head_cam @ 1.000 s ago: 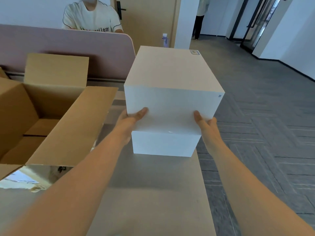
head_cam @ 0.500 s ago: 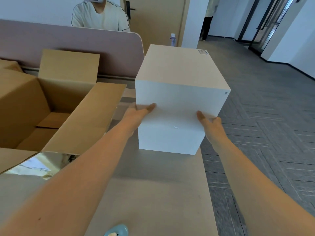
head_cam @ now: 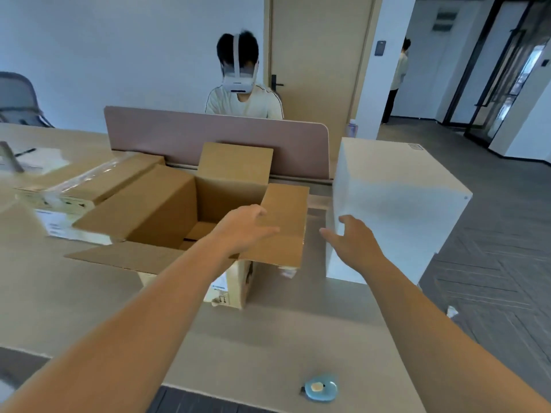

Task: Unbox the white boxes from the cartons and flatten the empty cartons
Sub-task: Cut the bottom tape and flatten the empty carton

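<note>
Both your hands are spread and hold nothing: left hand [head_cam: 247, 231] over the open carton [head_cam: 167, 210], right hand [head_cam: 354, 242] beside the white box [head_cam: 396, 204] on the bench [head_cam: 268, 338].

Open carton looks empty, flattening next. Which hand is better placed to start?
Left. The left hand is open over the open carton at its right flap; the right hand is by the white boxes.
</note>
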